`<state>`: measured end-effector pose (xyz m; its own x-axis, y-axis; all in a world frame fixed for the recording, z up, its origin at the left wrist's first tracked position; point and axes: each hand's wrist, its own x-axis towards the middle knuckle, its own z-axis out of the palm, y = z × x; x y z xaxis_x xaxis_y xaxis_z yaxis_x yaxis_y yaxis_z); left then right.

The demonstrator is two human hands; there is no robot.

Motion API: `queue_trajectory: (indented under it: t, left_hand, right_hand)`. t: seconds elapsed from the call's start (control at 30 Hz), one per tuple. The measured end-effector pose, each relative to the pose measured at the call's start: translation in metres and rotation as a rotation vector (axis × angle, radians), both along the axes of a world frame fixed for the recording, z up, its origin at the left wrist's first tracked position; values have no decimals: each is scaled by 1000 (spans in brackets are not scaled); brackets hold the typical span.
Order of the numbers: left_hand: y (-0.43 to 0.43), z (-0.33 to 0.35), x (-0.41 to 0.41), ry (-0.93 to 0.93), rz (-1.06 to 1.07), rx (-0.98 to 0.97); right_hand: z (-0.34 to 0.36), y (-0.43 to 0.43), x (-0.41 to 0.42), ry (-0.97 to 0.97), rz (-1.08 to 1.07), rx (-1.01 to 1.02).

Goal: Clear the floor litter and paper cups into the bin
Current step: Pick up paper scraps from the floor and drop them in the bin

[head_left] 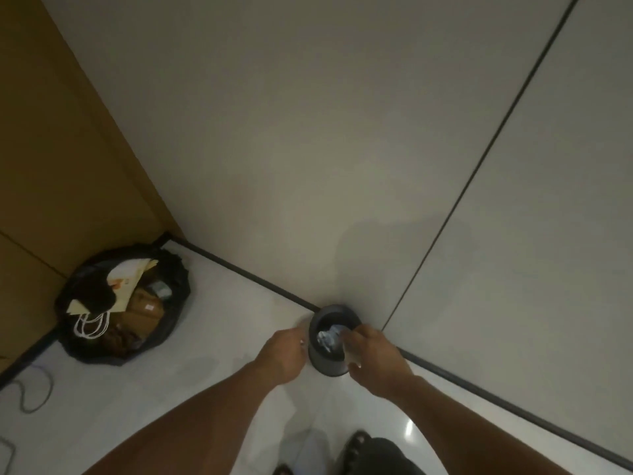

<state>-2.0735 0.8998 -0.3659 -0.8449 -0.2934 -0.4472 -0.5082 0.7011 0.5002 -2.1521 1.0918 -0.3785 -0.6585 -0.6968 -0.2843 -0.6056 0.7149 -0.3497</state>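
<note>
"Dark grey, the bin. It was the only one, and it stood on the pale floor between the two hands, its far side against the wall."

"What was in it?"

"Crumpled whitish litter, just beyond the right fingertips. The heap was too blurred to count the pieces."

"And the right hand?"

"It was over the bin's near-right rim, with fingers reaching into the mouth and curled round one white item. The palm hid most of that item, so I could not tell whether it was a cup."

"The left hand?"

"It was just left of the bin with its back to the camera. The fingers were tucked out of sight on the bin's side, so I could not tell how far they were bent, whether they held anything, or whether they touched the bin."

"Further out?"

"There was one black bag, well to the left of the left hand and in the corner. It was open and stuffed. I made out a cream paper carrier with white cord handles and some brown boxes, but the rest was too dark to sort."

"Anything else?"

"A thin grey cable looped on the floor left of the bag and was cut off by the frame's edge. On the near side of the right hand was a sandalled foot. A second foot was mostly cropped at the bottom."
</note>
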Motion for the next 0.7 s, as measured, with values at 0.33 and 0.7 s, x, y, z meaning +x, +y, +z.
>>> queue_trajectory:
  t: [0.33, 0.7]
  left_hand:
    - [-17, -65, -127, -134, -155, 19]
    - [-28, -310, -246, -320, -263, 2]
  right_hand:
    - [-96, -22, -86, -186, -221, -53]
    - [-334, -46, -151, -424, -571, -82]
